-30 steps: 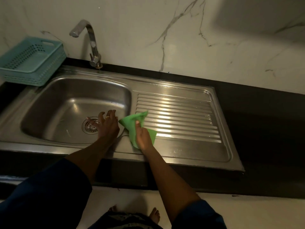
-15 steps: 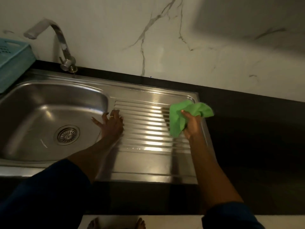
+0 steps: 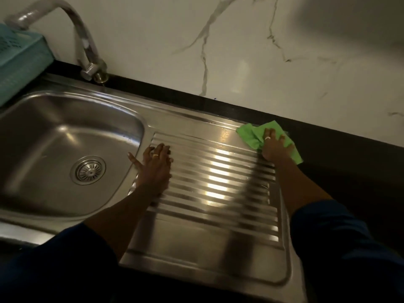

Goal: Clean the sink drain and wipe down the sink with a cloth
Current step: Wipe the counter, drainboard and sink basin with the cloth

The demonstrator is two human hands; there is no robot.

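White marble-veined wall (image 3: 240, 51) runs behind a black stone countertop (image 3: 354, 176), into which a stainless steel sink unit (image 3: 196, 256) is set. Its rounded basin lies to the left, with a round slotted metal drain strainer (image 3: 88, 170) in the floor. Its ribbed steel drainboard (image 3: 218, 184) lies to the right, framed by a raised rim. A curved chrome faucet (image 3: 86, 42) rises at the back edge, just beside a teal perforated plastic basket (image 3: 19, 68) at the far left.

The crumpled bright green cloth (image 3: 251, 137) sits at the drainboard's far right corner. It straddles the raised rim, and its near end reaches the black counter. Its long axis runs diagonally, with one pointed end toward the faucet and the other toward the near right. The right hand (image 3: 276, 149) presses down on it with fingers laid over the folds; whether the thumb tucks under cannot be told.

The left hand (image 3: 155, 169) rests flat on the ribs at the drainboard's left edge, fingers spread, thumb pointing toward the basin. The hands are well apart, with the ribbed field between them. Dark blue sleeves (image 3: 341, 248) cover both forearms.
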